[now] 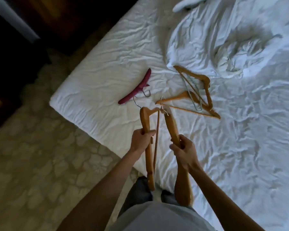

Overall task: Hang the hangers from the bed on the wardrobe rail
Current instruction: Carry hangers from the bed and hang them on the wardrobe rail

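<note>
The person's left hand (141, 139) and right hand (184, 151), each grip closed around a wooden hanger, are gathering them for carrying, while more hangers (195, 95) are lying on the bed (93, 84).

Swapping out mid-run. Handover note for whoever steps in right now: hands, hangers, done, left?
Left hand: shut on a wooden hanger with a bar.
Right hand: shut on a second wooden hanger.
Both hangers are lifted over the near corner of the bed, hooks close together, perhaps snagged.
On the sheet: a red padded hanger, and a pile of wooden and wire hangers.
Wardrobe rail is out of view, so nothing can be confirmed hung.
Left: carry these two to the rail, then return for the rest.
</note>
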The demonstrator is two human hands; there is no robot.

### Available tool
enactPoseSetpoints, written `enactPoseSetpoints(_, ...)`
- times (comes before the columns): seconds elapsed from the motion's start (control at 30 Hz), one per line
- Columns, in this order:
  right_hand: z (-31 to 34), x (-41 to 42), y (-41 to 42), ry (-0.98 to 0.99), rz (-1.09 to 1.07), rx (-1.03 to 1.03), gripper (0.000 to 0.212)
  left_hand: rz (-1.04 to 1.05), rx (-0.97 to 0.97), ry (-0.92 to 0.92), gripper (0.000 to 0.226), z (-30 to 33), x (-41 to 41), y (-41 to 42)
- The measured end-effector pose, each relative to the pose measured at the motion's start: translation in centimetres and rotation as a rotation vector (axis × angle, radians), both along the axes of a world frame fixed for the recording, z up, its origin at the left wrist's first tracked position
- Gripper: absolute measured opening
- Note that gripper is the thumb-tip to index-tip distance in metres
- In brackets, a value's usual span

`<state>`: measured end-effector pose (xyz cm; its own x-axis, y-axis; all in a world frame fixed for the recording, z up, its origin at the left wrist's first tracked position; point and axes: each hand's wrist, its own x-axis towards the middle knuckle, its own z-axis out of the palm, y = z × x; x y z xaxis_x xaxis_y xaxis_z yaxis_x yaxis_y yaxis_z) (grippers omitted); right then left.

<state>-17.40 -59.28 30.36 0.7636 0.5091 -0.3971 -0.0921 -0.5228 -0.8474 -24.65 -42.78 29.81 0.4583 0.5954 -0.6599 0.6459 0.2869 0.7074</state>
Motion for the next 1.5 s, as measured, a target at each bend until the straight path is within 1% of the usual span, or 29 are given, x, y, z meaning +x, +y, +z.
enactPoseSetpoints(0.07,1.4,-0.6,3.1,0.004,0.123,0.048,0.019,0.151,0.045,-0.041,0.027,1.7,-2.4,1.5)
enactPoseSetpoints(0.2,3.7,-3.8,10.5,0.002,0.331,0.111,0.005,0.457,0.105,-0.108,0.026,5.1,-9.5,5.3)
enactPoseSetpoints(0.27,4.9,-6.3,14.8,-0.009,0.428,0.137,0.006,0.587,0.137,-0.129,0.025,6.5,-13.8,7.6)
enactPoseSetpoints(0.37,6.6,-11.4,21.4,-0.002,0.575,0.163,0.011,0.696,0.181,-0.204,0.023,8.1,-20.9,10.8)
enactPoseSetpoints(0.43,7.3,-15.6,25.6,-0.008,0.663,0.181,0.012,0.755,0.216,-0.255,0.016,8.8,-25.8,13.1)
enactPoseSetpoints(0.53,7.7,-22.5,32.3,-0.017,0.780,0.208,0.004,0.839,0.313,-0.220,0.023,9.6,-33.1,17.3)
enactPoseSetpoints(0.6,8.1,-27.6,36.7,-0.031,0.857,0.215,0.007,0.875,0.353,-0.204,0.025,10.1,-38.0,20.6)
enactPoseSetpoints(0.7,9.3,-35.5,43.3,0.017,0.933,0.215,0.008,0.907,0.400,-0.173,0.025,11.4,-45.5,25.8)
enactPoseSetpoints(0.8,11.1,-42.8,49.6,0.062,0.998,0.224,0.011,0.917,0.446,-0.161,0.020,13.1,-52.3,30.9)
enactPoseSetpoints(0.97,14.8,-52.3,58.2,0.077,1.116,0.298,0.006,1.006,0.508,-0.159,0.019,15.7,-61.1,39.0)
enactPoseSetpoints(1.03,15.9,-55.1,61.6,0.062,1.141,0.324,0.003,1.040,0.521,-0.169,0.021,16.1,-63.9,42.4)
enactPoseSetpoints(1.13,16.6,-58.5,67.0,0.049,1.173,0.324,0.009,1.076,0.533,-0.178,0.022,16.2,-67.5,48.0)
enactPoseSetpoints(1.2,16.4,-60.2,71.2,0.050,1.165,0.333,0.008,1.068,0.542,-0.175,0.023,15.9,-69.6,52.4)
enactPoseSetpoints(1.33,15.2,-64.0,82.1,0.050,1.153,0.344,0.006,1.039,0.573,-0.155,0.026,15.4,-73.5,62.9)
enactPoseSetpoints(1.5,16.2,-69.6,96.7,0.004,1.158,0.375,0.007,1.006,0.596,-0.142,0.029,17.4,-78.9,77.0)
